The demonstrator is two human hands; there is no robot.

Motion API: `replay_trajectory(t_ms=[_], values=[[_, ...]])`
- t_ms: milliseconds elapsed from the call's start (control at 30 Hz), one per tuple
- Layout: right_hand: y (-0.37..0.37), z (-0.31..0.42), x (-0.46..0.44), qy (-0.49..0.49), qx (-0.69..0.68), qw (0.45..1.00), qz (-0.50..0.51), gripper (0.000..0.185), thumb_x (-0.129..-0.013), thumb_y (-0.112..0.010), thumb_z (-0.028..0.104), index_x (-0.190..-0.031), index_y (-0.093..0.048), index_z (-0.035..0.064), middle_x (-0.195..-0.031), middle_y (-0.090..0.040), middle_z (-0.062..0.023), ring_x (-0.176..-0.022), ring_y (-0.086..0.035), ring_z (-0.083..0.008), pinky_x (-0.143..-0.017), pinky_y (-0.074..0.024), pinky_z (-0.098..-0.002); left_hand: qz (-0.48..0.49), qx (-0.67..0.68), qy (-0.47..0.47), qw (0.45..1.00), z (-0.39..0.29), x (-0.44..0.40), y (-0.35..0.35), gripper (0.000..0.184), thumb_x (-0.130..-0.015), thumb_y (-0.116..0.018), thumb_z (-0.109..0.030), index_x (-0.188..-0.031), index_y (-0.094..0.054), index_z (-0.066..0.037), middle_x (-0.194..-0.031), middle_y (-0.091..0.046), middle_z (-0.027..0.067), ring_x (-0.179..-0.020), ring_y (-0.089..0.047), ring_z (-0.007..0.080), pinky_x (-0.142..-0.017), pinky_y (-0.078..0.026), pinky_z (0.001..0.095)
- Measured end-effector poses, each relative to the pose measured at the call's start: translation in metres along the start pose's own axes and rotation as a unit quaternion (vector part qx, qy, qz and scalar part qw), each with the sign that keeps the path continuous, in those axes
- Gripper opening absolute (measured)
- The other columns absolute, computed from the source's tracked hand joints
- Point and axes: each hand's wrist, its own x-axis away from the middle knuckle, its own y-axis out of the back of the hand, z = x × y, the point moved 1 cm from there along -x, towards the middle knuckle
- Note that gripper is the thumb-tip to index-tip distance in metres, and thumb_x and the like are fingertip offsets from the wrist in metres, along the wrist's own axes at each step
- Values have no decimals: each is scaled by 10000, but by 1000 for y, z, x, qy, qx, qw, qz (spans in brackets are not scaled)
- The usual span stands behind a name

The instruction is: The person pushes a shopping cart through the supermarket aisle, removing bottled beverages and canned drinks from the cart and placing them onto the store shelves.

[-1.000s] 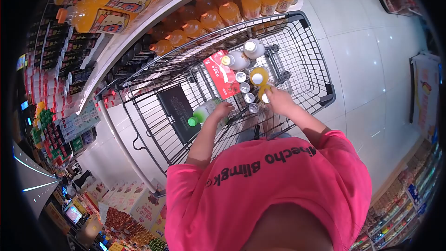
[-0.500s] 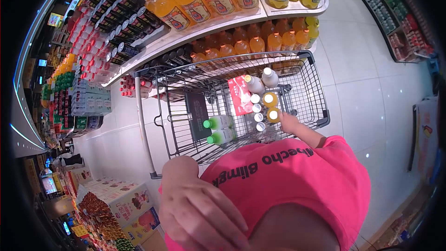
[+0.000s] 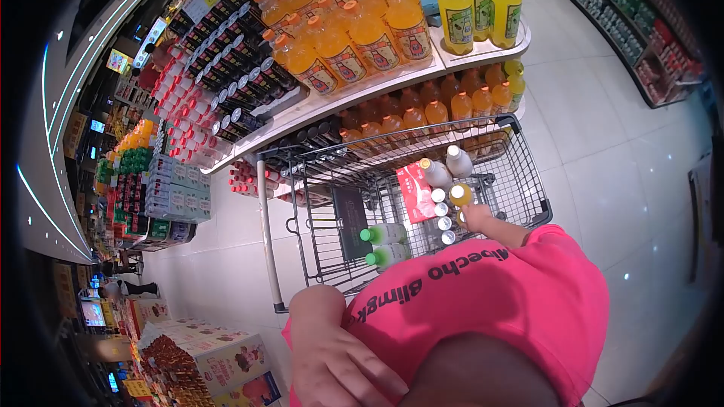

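My right hand [image 3: 477, 218] reaches into the shopping cart [image 3: 532, 173], its fingers around the top of a yellow juice bottle [image 3: 461, 220], which they mostly cover. A second yellow juice bottle [image 3: 459, 195] stands right beside it. Along these are several small white-capped bottles [image 3: 441, 209], a red box [image 3: 415, 190] and two larger pale bottles [image 3: 458, 161]. Two green-capped bottles [image 3: 385, 234] lie tilted near the child-seat panel of the cart. My left hand [image 3: 343, 369] is raised in front of my pink shirt, fingers extended, holding nothing I can see.
Shelves beyond the cart carry orange soda bottles [image 3: 369, 41], yellow-green bottles [image 3: 483, 11] and dark cans [image 3: 241, 79]. Stacked cartons [image 3: 226, 358] stand at lower left. Another shelf rack [image 3: 630, 38] is at upper right. Pale floor tiles [image 3: 596, 151] run along the right.
The view has shifted, so the cart and shelves sit lower and further right. My right hand has moved onto the nearer yellow bottle, now covering most of its cap. My left hand stays before my chest.
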Motion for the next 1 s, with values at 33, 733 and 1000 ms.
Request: replay_trajectory(t_ms=[33, 733, 1000], values=[[3, 0, -1, 1, 4, 1000, 4, 484, -764, -651, 461, -1043, -548, 79, -985, -631, -128, -893, -651, -272, -738, -516, -410, 10, -12, -2, 1000, -1, 3, 1, 286, -939, -493, -264, -1160, -608, -123, -1239, -546, 90, -1131, -536, 264, -906, -452, 447], [-24, -12, 1, -72, -148, 986, -41, 538, -725, -669, 401, -1087, -494, 43, -945, -657, -149, -885, -643, -317, -759, -516, -430, -227, -155, 249, 929, 20, 123, 22, 397, -870, -588, -223, -1185, -560, 17, -1175, -559, 175, -1099, -563, 300, -938, -454, 403], [-7, -50, 75, -165, -82, 983, 21, 198, -754, -569, 221, -784, -699, 75, -875, -684, -125, -857, -669, -267, -715, -531, -405, -151, -256, 844, 447, 143, 381, -19, 503, -799, -674, -282, -1215, -560, -22, -1161, -589, 195, -1069, -580, 286, -890, -454, 352]])
